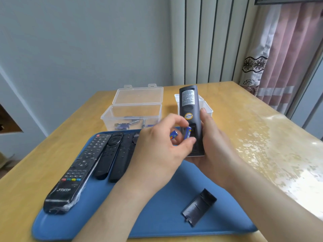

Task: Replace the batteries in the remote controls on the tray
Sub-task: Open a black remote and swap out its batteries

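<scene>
My right hand grips a dark grey remote upright above the blue tray, its back facing me and its battery bay uncovered. My left hand pinches a blue battery at the open bay, and a second blue battery sits further back in the same hand. The remote's loose battery cover lies on the tray near my right forearm. Three black remotes lie side by side on the tray's left: a large wrapped one, a middle one and a slim one.
A clear plastic box with its lid open stands behind the tray and holds several blue batteries. A second white box is partly hidden behind the held remote. The wooden table stretches right toward a curtain.
</scene>
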The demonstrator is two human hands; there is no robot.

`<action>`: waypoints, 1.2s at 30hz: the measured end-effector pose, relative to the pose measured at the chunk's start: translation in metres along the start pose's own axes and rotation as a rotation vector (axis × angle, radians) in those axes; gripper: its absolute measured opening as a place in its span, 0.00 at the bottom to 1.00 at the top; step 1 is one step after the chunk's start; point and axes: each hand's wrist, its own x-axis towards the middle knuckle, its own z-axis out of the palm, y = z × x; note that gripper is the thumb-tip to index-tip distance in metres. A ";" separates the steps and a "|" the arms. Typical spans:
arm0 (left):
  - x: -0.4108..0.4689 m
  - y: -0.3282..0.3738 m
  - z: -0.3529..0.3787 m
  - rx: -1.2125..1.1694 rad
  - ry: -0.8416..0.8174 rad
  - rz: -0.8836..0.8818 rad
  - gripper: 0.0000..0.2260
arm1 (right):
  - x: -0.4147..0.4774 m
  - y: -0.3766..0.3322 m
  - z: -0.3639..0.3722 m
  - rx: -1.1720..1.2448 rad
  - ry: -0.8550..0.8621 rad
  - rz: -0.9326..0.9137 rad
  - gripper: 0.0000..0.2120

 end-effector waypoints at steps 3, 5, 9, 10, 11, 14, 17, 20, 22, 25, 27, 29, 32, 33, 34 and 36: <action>-0.002 0.000 0.006 0.121 0.046 0.086 0.04 | 0.000 0.000 0.001 -0.019 0.060 -0.007 0.24; -0.002 -0.003 0.010 0.229 0.065 0.132 0.05 | 0.001 0.001 0.001 -0.033 0.073 -0.007 0.23; -0.003 0.000 0.011 0.462 0.090 0.204 0.14 | 0.001 0.003 0.001 -0.033 0.045 -0.029 0.21; -0.004 0.000 0.011 0.475 0.083 0.212 0.14 | 0.001 0.003 0.001 -0.042 0.044 -0.033 0.21; -0.004 0.001 0.011 0.482 0.056 0.219 0.14 | 0.001 0.003 0.002 -0.046 0.052 -0.037 0.21; -0.007 0.006 0.012 0.451 -0.131 0.224 0.11 | 0.004 0.002 0.001 -0.040 0.102 -0.041 0.22; -0.011 0.006 0.008 0.380 -0.308 0.162 0.06 | 0.004 0.002 -0.001 -0.023 0.131 -0.029 0.21; -0.012 0.003 0.005 0.431 -0.369 0.164 0.03 | 0.004 0.005 -0.002 -0.021 0.126 -0.011 0.21; -0.008 0.001 0.004 0.491 -0.339 0.248 0.09 | 0.004 0.006 -0.002 -0.026 0.116 -0.010 0.20; -0.004 -0.003 0.000 0.564 -0.316 0.276 0.15 | 0.004 0.008 0.001 -0.025 0.106 -0.006 0.17; -0.001 -0.005 -0.001 0.545 -0.297 0.307 0.13 | 0.003 0.009 0.001 -0.012 0.091 -0.007 0.16; 0.001 -0.008 -0.001 0.570 -0.259 0.365 0.12 | 0.004 0.009 0.001 -0.006 0.069 -0.011 0.17; 0.001 -0.015 0.000 0.531 -0.210 0.358 0.11 | 0.004 0.009 0.001 0.000 0.051 -0.019 0.18; 0.001 -0.017 0.000 0.483 -0.202 0.334 0.11 | 0.003 0.008 0.002 0.004 0.041 -0.020 0.17; 0.001 -0.018 0.000 0.421 -0.193 0.293 0.11 | 0.002 0.008 0.002 0.009 0.029 -0.022 0.17; 0.000 -0.017 0.002 0.254 -0.123 0.167 0.09 | 0.001 0.006 0.003 0.014 0.007 -0.028 0.18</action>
